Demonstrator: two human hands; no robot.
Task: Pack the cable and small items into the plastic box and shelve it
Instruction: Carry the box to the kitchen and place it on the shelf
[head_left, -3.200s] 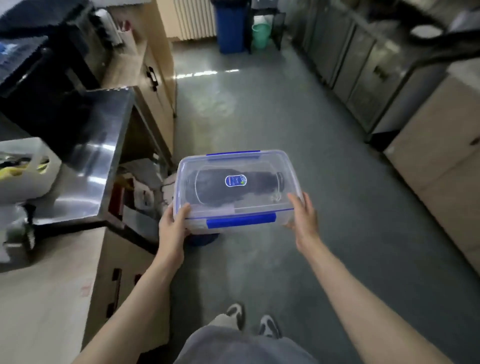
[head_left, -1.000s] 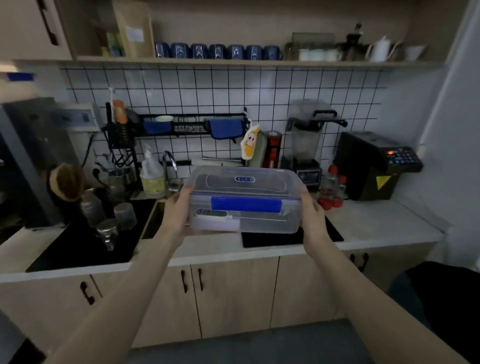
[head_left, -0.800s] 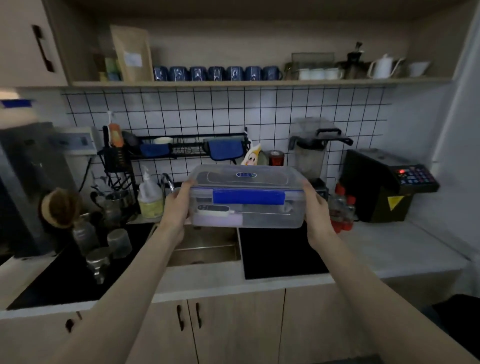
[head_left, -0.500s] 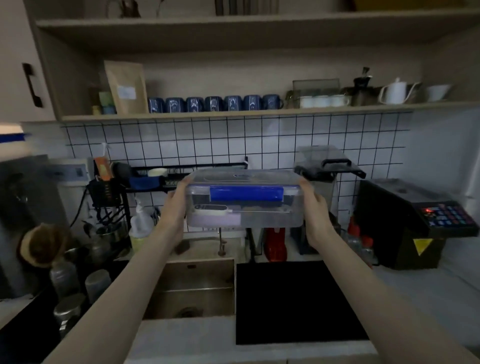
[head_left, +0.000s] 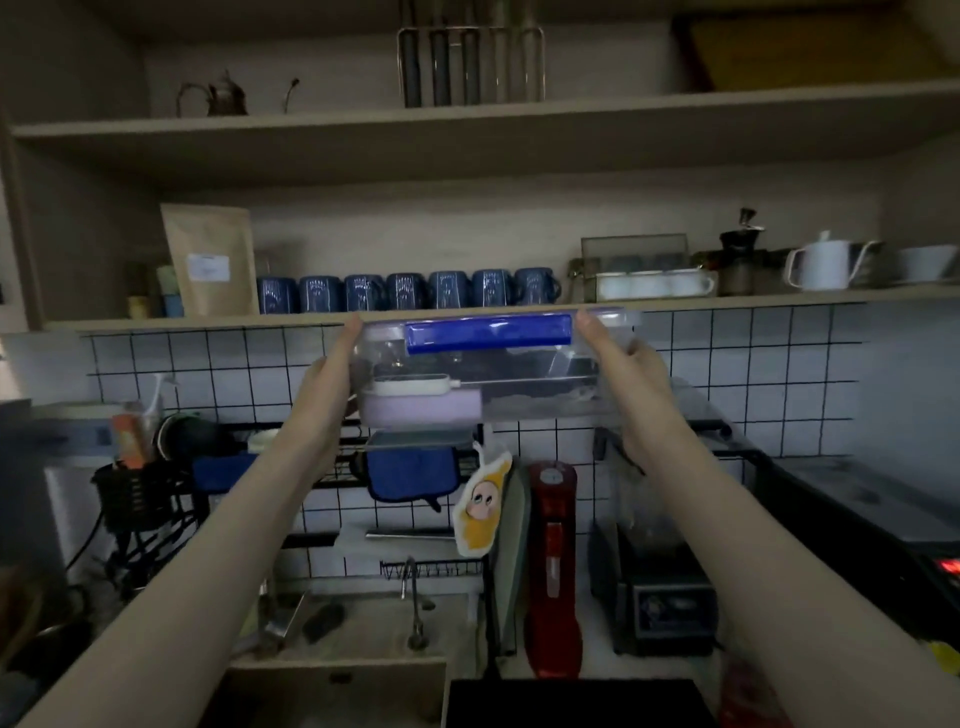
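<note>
a: where is the plastic box (head_left: 493, 371) at this moment?

b: it is in the air over the sink (head_left: 363, 623), held level, its lid edge about even with the front lip of the lower shelf (head_left: 727, 303). it does not rest on the shelf.

a: and how does the person hold it?

b: the left hand (head_left: 330, 382) is pressed against the left end and the right hand (head_left: 621, 371) against the right end, both clamped on the box with arms stretched upward.

a: is the lid on?

b: yes, the blue clip (head_left: 488, 333) on the near side lies flat against the wall. through the clear side one sees a pale lilac item with a white piece on top at the left, and darker things to the right that are too blurred to name.

a: what stands on that shelf?

b: a row of blue mugs (head_left: 410, 291) just behind the box, a brown paper bag (head_left: 210, 260) to the left, a white kettle (head_left: 823, 265) well to the right.

a: and below?

b: a tiled wall (head_left: 753, 379), a blue cloth (head_left: 410, 475) on a rack, a red bottle (head_left: 551, 566) beside the sink.
</note>
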